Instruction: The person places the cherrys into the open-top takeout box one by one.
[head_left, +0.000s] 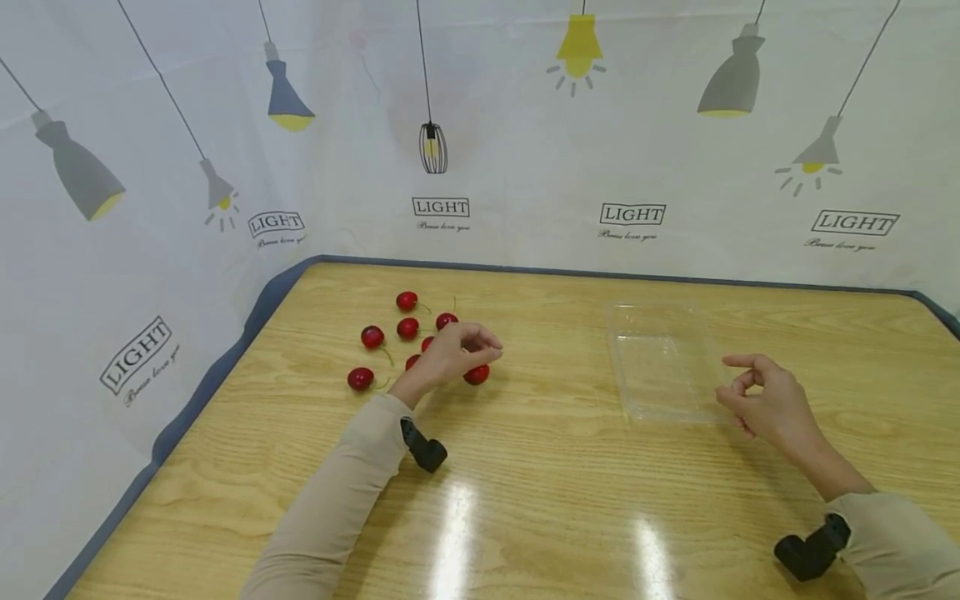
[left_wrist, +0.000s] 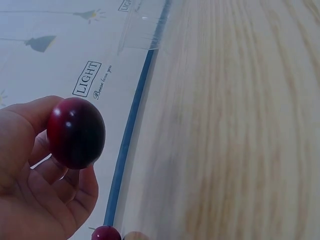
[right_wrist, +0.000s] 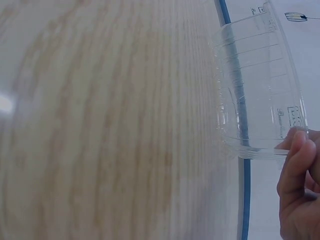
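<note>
My left hand (head_left: 452, 350) reaches over the cherries at the left of the table. In the left wrist view, its thumb and bent fingers pinch a shiny dark red cherry (left_wrist: 76, 133). Several red cherries (head_left: 361, 379), some with green stems, lie around and partly under that hand. A clear plastic container (head_left: 622, 375) sits on the table at the right. At its right rim is my right hand (head_left: 776, 404), thumb and bent fingers at the edge. The right wrist view shows those fingertips (right_wrist: 299, 150) holding the rim near a corner of the container.
The wooden table (head_left: 547, 492) has a blue edge strip (head_left: 487, 268) along its back and left sides. Behind it hangs a white sheet (head_left: 510, 125) printed with lamps and lettering. A black wrist camera (head_left: 425, 446) is strapped to the left sleeve, another (head_left: 812, 547) to the right.
</note>
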